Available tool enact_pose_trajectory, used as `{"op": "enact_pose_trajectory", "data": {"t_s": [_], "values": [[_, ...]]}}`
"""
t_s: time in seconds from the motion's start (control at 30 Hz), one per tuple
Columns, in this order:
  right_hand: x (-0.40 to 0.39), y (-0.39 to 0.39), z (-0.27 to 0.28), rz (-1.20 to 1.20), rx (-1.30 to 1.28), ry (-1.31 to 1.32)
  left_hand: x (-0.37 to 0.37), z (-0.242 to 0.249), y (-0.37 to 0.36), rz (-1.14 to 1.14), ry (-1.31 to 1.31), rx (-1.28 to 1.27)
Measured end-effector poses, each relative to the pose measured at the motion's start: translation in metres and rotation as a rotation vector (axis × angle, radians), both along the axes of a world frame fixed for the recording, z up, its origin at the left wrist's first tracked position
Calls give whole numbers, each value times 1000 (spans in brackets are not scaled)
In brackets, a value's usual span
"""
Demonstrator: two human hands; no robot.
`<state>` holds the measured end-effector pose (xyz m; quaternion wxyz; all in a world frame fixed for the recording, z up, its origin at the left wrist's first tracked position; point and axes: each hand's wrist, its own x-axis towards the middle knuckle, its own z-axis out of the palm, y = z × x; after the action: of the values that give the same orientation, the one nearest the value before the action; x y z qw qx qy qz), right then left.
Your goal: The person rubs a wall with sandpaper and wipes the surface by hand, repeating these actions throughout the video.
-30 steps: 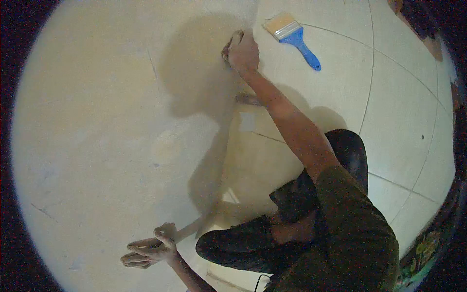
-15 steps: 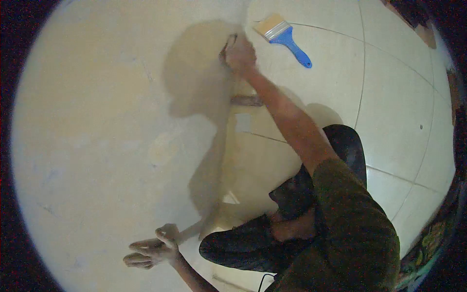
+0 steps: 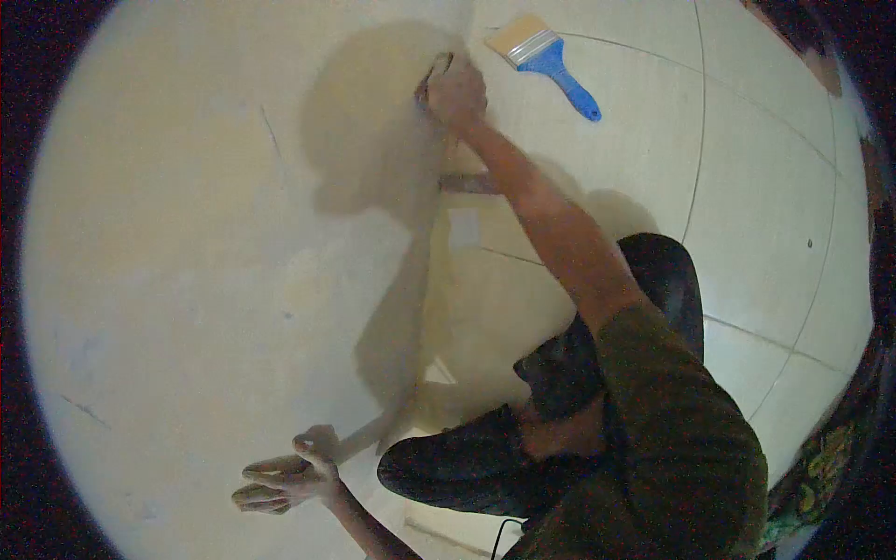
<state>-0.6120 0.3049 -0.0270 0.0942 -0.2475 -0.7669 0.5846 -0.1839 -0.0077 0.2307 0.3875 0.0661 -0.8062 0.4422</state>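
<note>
My right hand [image 3: 455,93] is closed at the foot of the pale wall [image 3: 187,187], close to where it meets the tiled floor. A thin dark edge shows at its fingers; what it grips is mostly hidden. Low on the left, my left hand [image 3: 289,478] is open, fingers stretched out and dusty, against the wall surface. A wide paintbrush [image 3: 551,67] with a blue handle and pale bristles lies on the floor, just right of my right hand and apart from it.
Beneath my right forearm, a brownish flat strip [image 3: 469,183] lies by the wall, with a small pale square [image 3: 464,227] near it. My bent knees in dark trousers [image 3: 467,471] are close to the wall. Patterned fabric [image 3: 821,476] shows at the right edge.
The view has shifted slightly, so most things sit a little higher. My right hand stays at the wall's foot, marginally further left. My left hand keeps its pose.
</note>
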Motion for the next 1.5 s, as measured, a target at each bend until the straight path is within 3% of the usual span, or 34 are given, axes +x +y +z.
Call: {"op": "enact_pose_trajectory", "data": {"t_s": [0.2, 0.27, 0.33, 0.43, 0.53, 0.63, 0.7, 0.77, 0.83, 0.93, 1.03, 1.13, 1.2, 1.33, 1.4, 1.47, 1.5], "values": [[6, 7, 18, -66, -72, 28, -3, -5, 6, -5, -15, 0], [-9, 43, -2, 168, -224, 18, 4, -7, 5, 14, 1, -17], [-12, 52, -12, 174, -240, 3, 7, -10, 4, 0, -10, -11], [-10, 11, 4, -128, -70, -9, 3, -3, 10, 4, -27, -6], [-19, 18, -6, -70, -15, -40, 4, -5, 5, -8, -27, 3], [-19, 20, -18, 18, 317, 175, 4, -5, -8, -17, 3, -8], [-21, 19, -7, -15, 269, 148, 4, -9, -2, 1, 1, -18], [-25, 27, -2, 106, 274, 91, 2, -8, 5, 6, 2, -28], [-31, 53, -14, 385, 342, -6, 2, -6, 11, -2, -6, -26], [-32, 33, 2, -3, -10, -30, 9, -12, 1, -2, 5, -19], [-27, 25, 1, -67, -41, 19, 6, -13, 8, -6, 17, 0], [-40, 26, -38, 94, 198, 107, 17, -15, -4, 19, 0, -3], [-45, 21, -43, 91, 220, 93, 5, -10, 6, -7, -10, -14], [-20, 26, 13, 10, -156, 22, 6, -12, -1, -43, 1, -21], [-24, 43, -11, 256, 386, 92, 6, -13, 5, -20, 6, -13], [-33, 38, -21, 242, 402, 94, 5, -12, 8, -18, 13, -20], [-29, 33, -10, 107, 154, 49, 3, -11, 10, -32, 8, -21]]}}
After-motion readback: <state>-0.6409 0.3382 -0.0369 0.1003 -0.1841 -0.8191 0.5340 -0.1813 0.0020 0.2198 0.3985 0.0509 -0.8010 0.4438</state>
